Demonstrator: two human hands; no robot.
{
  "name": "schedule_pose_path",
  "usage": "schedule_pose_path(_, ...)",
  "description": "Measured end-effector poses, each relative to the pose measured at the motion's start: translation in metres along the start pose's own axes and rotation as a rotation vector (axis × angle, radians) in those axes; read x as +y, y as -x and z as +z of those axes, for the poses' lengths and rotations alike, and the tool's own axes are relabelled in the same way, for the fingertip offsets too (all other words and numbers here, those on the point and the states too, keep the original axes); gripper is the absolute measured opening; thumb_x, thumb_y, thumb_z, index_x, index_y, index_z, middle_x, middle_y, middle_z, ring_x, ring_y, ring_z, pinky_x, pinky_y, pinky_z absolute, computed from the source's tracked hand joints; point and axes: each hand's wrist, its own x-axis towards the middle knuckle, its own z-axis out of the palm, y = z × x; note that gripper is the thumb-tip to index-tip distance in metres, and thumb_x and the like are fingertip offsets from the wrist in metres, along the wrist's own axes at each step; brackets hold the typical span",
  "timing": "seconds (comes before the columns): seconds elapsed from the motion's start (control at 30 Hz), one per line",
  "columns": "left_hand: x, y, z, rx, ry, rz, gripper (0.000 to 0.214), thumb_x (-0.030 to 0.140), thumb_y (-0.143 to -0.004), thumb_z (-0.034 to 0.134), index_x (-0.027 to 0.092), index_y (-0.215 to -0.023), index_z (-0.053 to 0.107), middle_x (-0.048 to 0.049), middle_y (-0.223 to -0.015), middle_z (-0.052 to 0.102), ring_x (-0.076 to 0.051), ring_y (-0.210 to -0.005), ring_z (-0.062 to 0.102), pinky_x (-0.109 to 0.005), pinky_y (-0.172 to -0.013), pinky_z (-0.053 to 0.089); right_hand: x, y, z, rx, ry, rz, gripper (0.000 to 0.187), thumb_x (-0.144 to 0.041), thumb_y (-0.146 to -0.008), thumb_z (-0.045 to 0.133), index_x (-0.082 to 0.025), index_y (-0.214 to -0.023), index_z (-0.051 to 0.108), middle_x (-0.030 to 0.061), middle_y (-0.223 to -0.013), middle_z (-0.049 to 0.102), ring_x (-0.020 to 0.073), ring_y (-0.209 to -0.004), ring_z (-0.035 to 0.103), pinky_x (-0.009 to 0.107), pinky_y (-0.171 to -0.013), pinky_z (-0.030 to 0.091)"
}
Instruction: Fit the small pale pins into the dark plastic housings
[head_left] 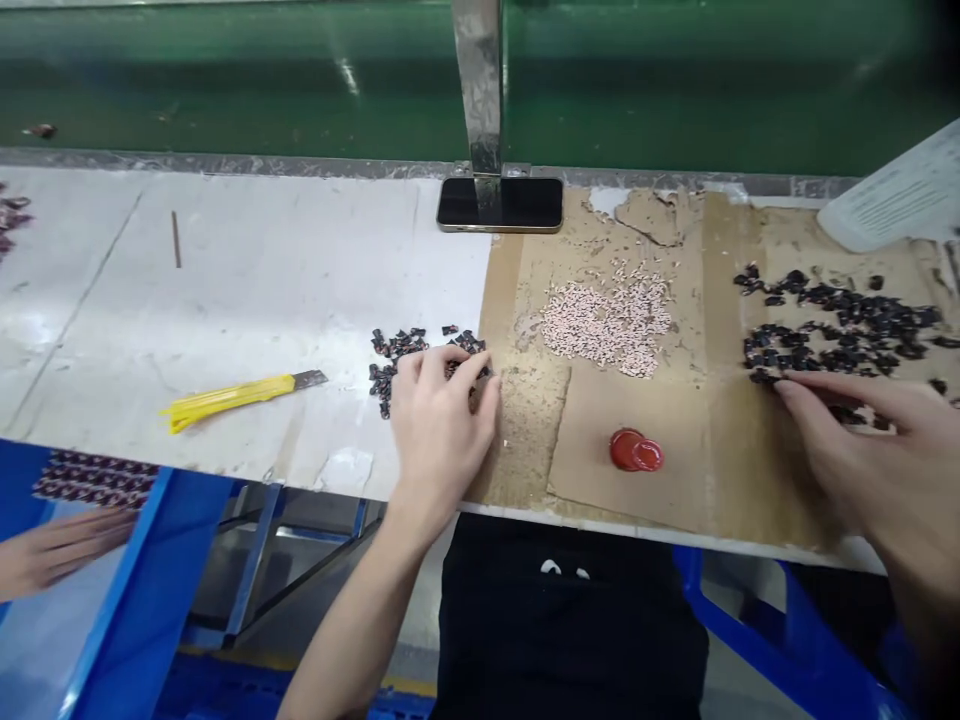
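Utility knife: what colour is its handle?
The utility knife handle is yellow, best seen in the head view.

I am seeing a knife [240, 397] lying on the bench [225, 290], left of a pile of little parts [394, 350], a phone [500, 203] sitting behind it, and a second pile [606, 322] and a third pile [832, 325] on cardboard [630, 490] to the right.
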Motion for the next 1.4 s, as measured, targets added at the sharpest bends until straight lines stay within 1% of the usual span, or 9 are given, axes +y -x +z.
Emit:
schedule_pose_path(0.13, -0.012, 0.001, 0.002, 0.016, -0.066, 0.131, 0.015, 0.025, -0.098, 0.068, 0.021, -0.102, 0.081, -0.0120, -0.107, 0.074, -0.032, -0.102, 0.057, -0.048, -0.087, 0.053, 0.014, -0.016, -0.001, 0.014, -0.013, -0.185, 0.018, -0.028, -0.086, 0.079, -0.039, -0.099, 0.084, 0.0120, -0.096, 0.082, 0.0350, -0.095, 0.078, 0.051, -0.086, 0.054)
schedule_pose_path(0.23, -0.011, 0.004, 0.001, 0.029, -0.056, 0.170, 0.013, 0.023, -0.099, 0.068, 0.021, -0.098, 0.081, -0.0099, -0.103, 0.076, -0.030, -0.098, 0.057, -0.046, -0.085, 0.052, -0.017, -0.018, 0.006, -0.037, -0.156, -0.287, 0.024, -0.028, -0.089, 0.077, -0.038, -0.111, 0.082, 0.0103, -0.108, 0.082, 0.0352, -0.103, 0.076, 0.053, -0.095, 0.053)
schedule_pose_path(0.43, -0.016, 0.005, 0.002, 0.043, -0.048, 0.211, 0.012, 0.021, -0.099, 0.069, 0.023, -0.097, 0.080, -0.0072, -0.101, 0.081, -0.029, -0.094, 0.060, -0.047, -0.086, 0.051, -0.096, -0.034, 0.043, -0.288, -0.216, -0.423, 0.020, -0.030, -0.097, 0.069, -0.026, -0.112, 0.080, 0.0066, -0.118, 0.080, 0.0292, -0.107, 0.073, 0.051, -0.096, 0.058)
schedule_pose_path(0.6, -0.016, 0.007, -0.002, 0.096, 0.084, 0.218, 0.013, 0.016, -0.097, 0.070, 0.024, -0.100, 0.080, -0.0053, -0.102, 0.084, -0.028, -0.099, 0.067, -0.045, -0.091, 0.055, -0.117, -0.045, 0.058, -0.380, -0.198, -0.517, 0.020, -0.021, -0.100, 0.061, -0.022, -0.100, 0.081, 0.0084, -0.109, 0.081, 0.0263, -0.097, 0.075, 0.045, -0.085, 0.060)
schedule_pose_path(0.67, -0.009, 0.011, -0.006, 0.139, 0.232, 0.133, 0.014, 0.015, -0.097, 0.070, 0.022, -0.103, 0.080, -0.0057, -0.102, 0.083, -0.024, -0.096, 0.071, -0.040, -0.088, 0.057, -0.117, -0.046, 0.058, -0.383, -0.196, -0.520, 0.021, -0.018, -0.099, 0.060, -0.022, -0.098, 0.081, 0.0073, -0.103, 0.081, 0.0253, -0.093, 0.075, 0.043, -0.081, 0.061)
schedule_pose_path(0.87, 0.025, 0.012, -0.013, 0.079, 0.822, -0.421, 0.007, 0.024, -0.093, 0.078, 0.020, -0.098, 0.082, -0.0004, -0.082, 0.080, -0.012, -0.063, 0.071, -0.024, -0.062, 0.059, -0.117, -0.045, 0.053, -0.316, -0.335, -0.400, 0.018, -0.018, -0.096, 0.066, -0.026, -0.096, 0.081, 0.0021, -0.097, 0.083, 0.0232, -0.088, 0.078, 0.042, -0.081, 0.063)
schedule_pose_path(0.97, 0.037, 0.005, -0.011, 0.008, 1.061, -0.579, 0.009, 0.025, -0.088, 0.083, 0.017, -0.091, 0.082, -0.0006, -0.075, 0.079, -0.011, -0.063, 0.074, -0.021, -0.064, 0.062, -0.119, -0.046, 0.052, -0.294, -0.383, -0.319, 0.018, -0.015, -0.094, 0.068, -0.027, -0.097, 0.082, 0.0008, -0.099, 0.084, 0.0229, -0.090, 0.080, 0.043, -0.084, 0.064)
schedule_pose_path(1.17, 0.051, 0.001, -0.010, -0.078, 1.187, -0.617, 0.013, 0.022, -0.083, 0.087, 0.017, -0.092, 0.080, -0.0012, -0.076, 0.079, -0.013, -0.069, 0.076, -0.021, -0.070, 0.065, -0.117, -0.047, 0.051, -0.276, -0.540, -0.141, 0.015, -0.017, -0.088, 0.075, -0.025, -0.098, 0.083, 0.0019, -0.098, 0.084, 0.0219, -0.088, 0.080, 0.044, -0.088, 0.069)
schedule_pose_path(1.4, 0.074, 0.000, -0.003, -0.187, 1.106, -0.372, 0.015, 0.025, -0.095, 0.074, 0.023, -0.107, 0.083, -0.0040, -0.094, 0.081, -0.014, -0.072, 0.076, -0.026, -0.073, 0.064, -0.098, -0.047, 0.044, -0.392, -0.985, 0.103, 0.020, -0.024, -0.079, 0.089, -0.031, -0.096, 0.080, 0.0005, -0.093, 0.083, 0.0207, -0.083, 0.081, 0.036, -0.076, 0.071)
